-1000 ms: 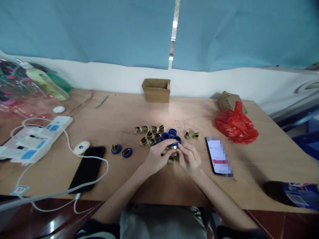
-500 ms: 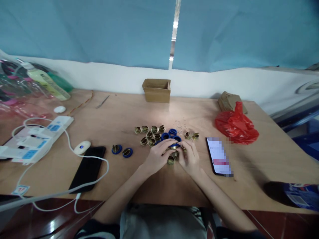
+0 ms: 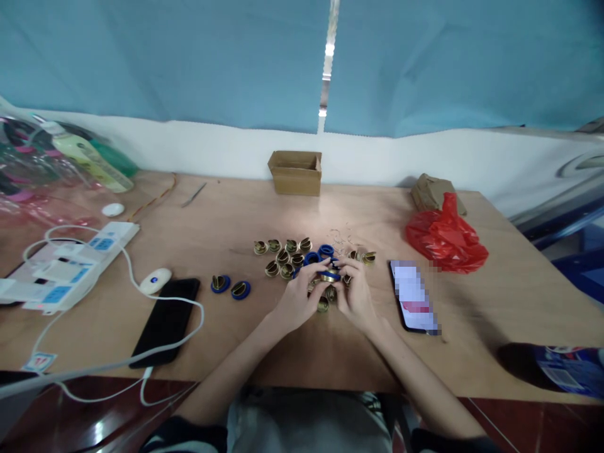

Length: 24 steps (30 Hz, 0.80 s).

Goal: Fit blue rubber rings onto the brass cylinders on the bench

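Observation:
My left hand (image 3: 298, 298) and my right hand (image 3: 355, 294) meet at the middle of the wooden table (image 3: 245, 214), fingers pinched together on a small brass part with a blue ring (image 3: 329, 275). Several loose brass parts (image 3: 283, 255) and blue rings (image 3: 319, 254) lie just beyond my fingers. More brass pieces (image 3: 323, 304) lie between my palms. Two brass parts seated in blue rings (image 3: 230, 286) rest to the left of my left hand.
A lit phone (image 3: 414, 296) lies right of my right hand, a black phone (image 3: 166, 319) with a white cable to the left. A power strip (image 3: 70, 264), a small cardboard box (image 3: 295, 171) and a red plastic bag (image 3: 444, 236) sit farther out.
Both hands have drawn closer together and shifted slightly away from me, fingers tightening around the ringed brass part.

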Each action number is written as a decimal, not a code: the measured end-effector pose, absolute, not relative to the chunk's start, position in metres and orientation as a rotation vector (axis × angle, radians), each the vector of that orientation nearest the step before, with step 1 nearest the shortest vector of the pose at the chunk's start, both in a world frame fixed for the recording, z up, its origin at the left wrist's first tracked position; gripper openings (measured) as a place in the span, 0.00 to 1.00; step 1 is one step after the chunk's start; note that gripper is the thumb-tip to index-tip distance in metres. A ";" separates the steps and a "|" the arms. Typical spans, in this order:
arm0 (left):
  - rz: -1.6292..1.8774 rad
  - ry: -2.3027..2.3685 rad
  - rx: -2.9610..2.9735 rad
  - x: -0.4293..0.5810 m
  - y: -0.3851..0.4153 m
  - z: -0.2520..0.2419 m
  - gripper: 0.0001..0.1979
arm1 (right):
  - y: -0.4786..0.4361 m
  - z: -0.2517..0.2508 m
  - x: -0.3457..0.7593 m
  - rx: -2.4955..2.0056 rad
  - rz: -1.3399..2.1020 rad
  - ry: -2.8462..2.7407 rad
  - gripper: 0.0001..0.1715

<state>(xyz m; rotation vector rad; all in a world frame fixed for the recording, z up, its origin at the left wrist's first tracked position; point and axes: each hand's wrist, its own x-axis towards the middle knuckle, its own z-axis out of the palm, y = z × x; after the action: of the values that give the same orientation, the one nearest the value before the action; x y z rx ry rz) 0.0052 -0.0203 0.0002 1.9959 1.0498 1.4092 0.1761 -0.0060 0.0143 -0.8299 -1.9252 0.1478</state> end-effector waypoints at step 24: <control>1.738 1.192 2.196 0.005 -0.023 0.013 0.08 | -0.018 0.009 0.172 -0.909 0.438 -1.784 0.08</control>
<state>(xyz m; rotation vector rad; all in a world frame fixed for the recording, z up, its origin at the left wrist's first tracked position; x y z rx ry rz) 0.0049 -0.0225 0.0127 2.1962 1.1920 1.7383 0.1723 -0.0183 0.0094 -0.9092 -1.7836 0.4384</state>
